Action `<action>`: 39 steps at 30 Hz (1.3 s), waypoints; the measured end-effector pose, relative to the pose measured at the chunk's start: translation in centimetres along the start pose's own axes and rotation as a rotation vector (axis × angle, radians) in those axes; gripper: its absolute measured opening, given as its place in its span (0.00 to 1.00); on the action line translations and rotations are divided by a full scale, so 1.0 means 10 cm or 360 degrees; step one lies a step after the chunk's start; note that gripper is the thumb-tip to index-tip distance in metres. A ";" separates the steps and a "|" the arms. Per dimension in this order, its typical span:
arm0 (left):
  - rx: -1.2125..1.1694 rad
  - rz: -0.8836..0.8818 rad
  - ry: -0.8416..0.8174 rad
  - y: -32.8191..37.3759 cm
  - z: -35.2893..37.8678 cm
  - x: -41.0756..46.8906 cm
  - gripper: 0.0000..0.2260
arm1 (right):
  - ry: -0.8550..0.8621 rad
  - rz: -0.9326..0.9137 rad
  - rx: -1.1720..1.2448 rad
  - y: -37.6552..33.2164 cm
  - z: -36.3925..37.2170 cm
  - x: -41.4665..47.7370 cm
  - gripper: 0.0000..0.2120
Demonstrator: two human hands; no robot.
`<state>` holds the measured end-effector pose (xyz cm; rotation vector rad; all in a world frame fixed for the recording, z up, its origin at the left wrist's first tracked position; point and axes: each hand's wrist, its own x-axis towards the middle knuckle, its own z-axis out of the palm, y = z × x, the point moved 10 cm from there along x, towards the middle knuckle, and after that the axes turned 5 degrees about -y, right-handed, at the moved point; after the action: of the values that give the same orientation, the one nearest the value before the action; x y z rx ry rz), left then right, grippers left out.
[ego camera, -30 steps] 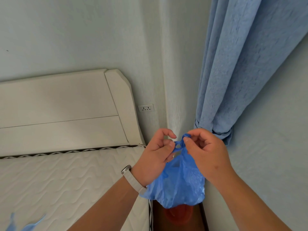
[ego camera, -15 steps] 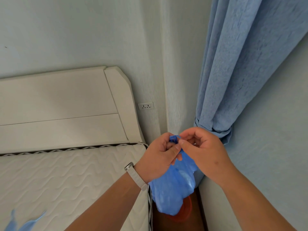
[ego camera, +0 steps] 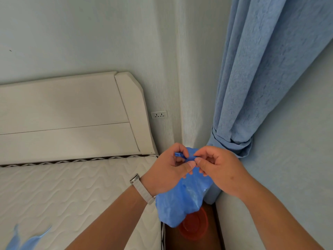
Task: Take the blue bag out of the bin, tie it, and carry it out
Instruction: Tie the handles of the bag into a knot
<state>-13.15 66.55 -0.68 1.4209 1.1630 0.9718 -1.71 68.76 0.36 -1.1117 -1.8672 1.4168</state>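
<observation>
A crinkled blue bag (ego camera: 182, 199) hangs in the air between the bed and the wall, its body sagging below my hands. My left hand (ego camera: 167, 170), with a pale watch strap at the wrist, pinches one twisted end of the bag's top. My right hand (ego camera: 219, 168) pinches the other end right beside it, thumb tips almost touching. A short blue loop sticks out above my left fingers. Directly below the bag stands a round red bin (ego camera: 195, 226) on the dark floor, partly hidden by the bag.
A white quilted mattress (ego camera: 68, 195) and pale headboard (ego camera: 68, 114) fill the left. A tied-back blue curtain (ego camera: 255, 78) hangs at the right by the wall corner. A wall socket (ego camera: 159, 114) sits beside the headboard. Another piece of blue plastic (ego camera: 25, 240) lies on the mattress at bottom left.
My hands have drawn closer together over the bag's top and shifted the twisted ends. The bag has swung slightly left and its body hangs lower over the bin.
</observation>
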 end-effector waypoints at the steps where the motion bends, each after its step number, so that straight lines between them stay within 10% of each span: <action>1: 0.0117 0.0016 0.0017 0.01 -0.02 -0.01 0.08 | 0.0051 -0.0018 -0.0002 0.00 -0.02 0.00 0.08; 6: 0.0750 0.0090 0.0043 0.10 -0.04 -0.05 0.12 | 0.0181 -0.0100 0.0173 -0.02 -0.07 0.01 0.09; 17: -0.0032 0.0081 -0.0496 0.30 0.30 -0.09 0.05 | -0.0108 -0.0139 0.0585 0.00 0.13 0.06 0.10; 29: 0.1047 0.0319 0.0341 0.43 -0.01 -0.19 0.06 | -0.0020 0.0135 0.0632 0.19 0.08 0.07 0.06; 39: 0.0861 0.0342 0.0446 0.49 -0.07 -0.23 0.08 | 0.0002 0.0166 0.0618 0.14 0.11 0.02 0.04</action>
<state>-13.52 64.36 4.31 1.9111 1.5864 1.0777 -2.30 68.54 -1.34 -1.0223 -1.4634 1.7434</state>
